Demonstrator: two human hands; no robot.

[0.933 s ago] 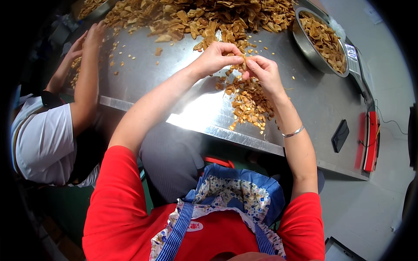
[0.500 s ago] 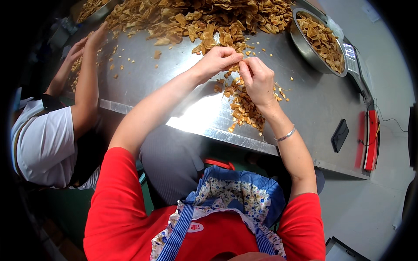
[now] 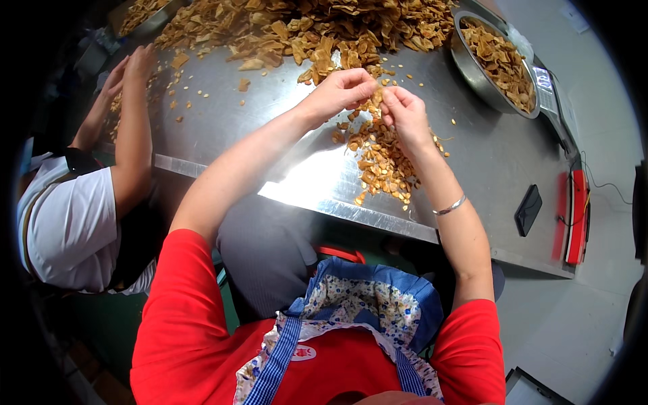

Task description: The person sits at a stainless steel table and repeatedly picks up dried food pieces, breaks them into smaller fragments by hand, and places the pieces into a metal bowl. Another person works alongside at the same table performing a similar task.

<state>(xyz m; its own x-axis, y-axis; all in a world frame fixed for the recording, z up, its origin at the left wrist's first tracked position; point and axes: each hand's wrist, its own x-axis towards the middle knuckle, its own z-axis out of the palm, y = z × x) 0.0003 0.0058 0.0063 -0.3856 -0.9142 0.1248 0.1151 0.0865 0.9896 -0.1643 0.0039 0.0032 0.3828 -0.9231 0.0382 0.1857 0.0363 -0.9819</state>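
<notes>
In the head view, a thin golden-brown piece is seen between the two hands, just at their fingertips. By the left hand, the thumb and forefinger are brought together at one side of this piece, and it seems to be pinched there. By the right hand, the piece is met from the other side with thumb and bent fingers closed; its exact edges are too small to be told.

Directly below the fingertips, toward the body, a small heap of brown bits is spread, partly covered by the right hand. Beyond both hands, a large pile of dried brown pieces is lying. To the right of the right hand and farther away, a tilted metal bowl is filled with similar pieces. All this is supported by a shiny metal table.

Well to the right of the right forearm, a black flat object is placed near a red object. Far to the left of the left hand, a co-worker's hands are held over the table. On the right side, a pale floor is seen.
</notes>
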